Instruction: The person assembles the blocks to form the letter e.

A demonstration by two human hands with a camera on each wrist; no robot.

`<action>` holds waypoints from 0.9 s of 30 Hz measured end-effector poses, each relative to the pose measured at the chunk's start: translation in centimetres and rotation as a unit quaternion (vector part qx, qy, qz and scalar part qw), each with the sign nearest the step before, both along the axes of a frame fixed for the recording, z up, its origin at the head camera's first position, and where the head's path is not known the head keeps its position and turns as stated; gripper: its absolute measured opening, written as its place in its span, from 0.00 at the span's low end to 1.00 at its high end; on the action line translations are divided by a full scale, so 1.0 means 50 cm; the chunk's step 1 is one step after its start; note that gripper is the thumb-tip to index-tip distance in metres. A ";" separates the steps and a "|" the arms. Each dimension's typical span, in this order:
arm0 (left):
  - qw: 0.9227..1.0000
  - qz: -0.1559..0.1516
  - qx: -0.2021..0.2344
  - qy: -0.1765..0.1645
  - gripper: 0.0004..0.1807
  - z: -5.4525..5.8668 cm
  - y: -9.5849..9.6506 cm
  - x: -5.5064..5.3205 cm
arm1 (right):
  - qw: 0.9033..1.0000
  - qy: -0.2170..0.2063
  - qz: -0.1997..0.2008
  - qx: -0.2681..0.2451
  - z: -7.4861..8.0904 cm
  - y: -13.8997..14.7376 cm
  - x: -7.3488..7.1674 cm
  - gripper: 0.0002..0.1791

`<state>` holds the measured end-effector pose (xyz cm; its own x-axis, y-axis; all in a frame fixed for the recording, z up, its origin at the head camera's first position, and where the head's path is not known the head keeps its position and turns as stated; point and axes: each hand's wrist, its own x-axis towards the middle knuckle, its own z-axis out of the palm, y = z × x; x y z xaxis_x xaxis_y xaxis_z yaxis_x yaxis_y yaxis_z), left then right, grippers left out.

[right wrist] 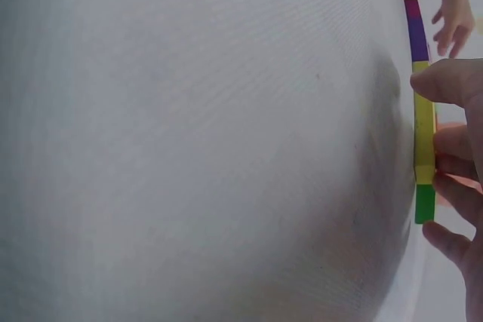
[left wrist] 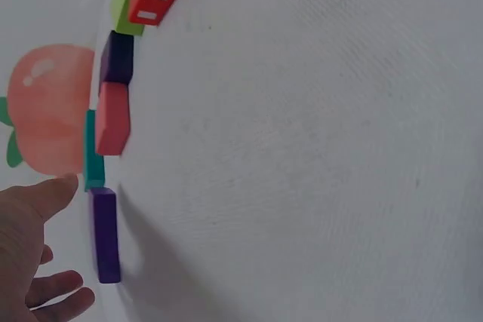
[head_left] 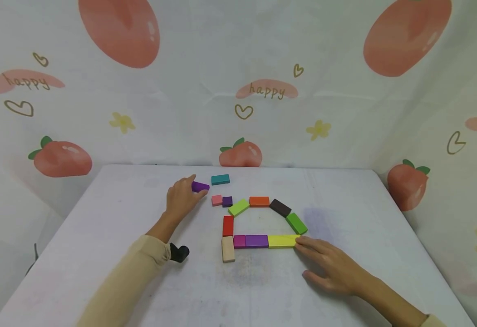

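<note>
My left hand reaches to the back left of the table, thumb and fingers spread about a purple block. In the left wrist view a gap shows between the fingers and that purple block. Right of it lie a teal block, a pink block and a dark purple cube. My right hand rests at the front right, its straight fingertips at the right end of a yellow block. The thumb stands apart from the fingers, over the tabletop.
Blocks form a ring: red, lime, orange, black, green, with purple and magenta along the front. A wooden block stands at its front left corner. A printed cloth hangs behind the table.
</note>
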<state>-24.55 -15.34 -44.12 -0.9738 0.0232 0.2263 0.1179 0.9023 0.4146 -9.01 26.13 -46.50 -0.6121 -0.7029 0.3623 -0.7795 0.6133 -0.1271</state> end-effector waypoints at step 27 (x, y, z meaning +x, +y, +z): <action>0.999 0.027 -0.010 -0.021 0.30 -0.033 0.012 -0.005 | 1.000 -0.007 -0.013 0.012 0.004 -0.002 0.003 0.33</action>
<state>-24.81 -14.74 -45.75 -0.9824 -0.0251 0.1852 0.0519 0.9154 0.3991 -8.83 26.04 -46.32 -0.6359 -0.6945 0.3368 -0.7609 0.6370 -0.1231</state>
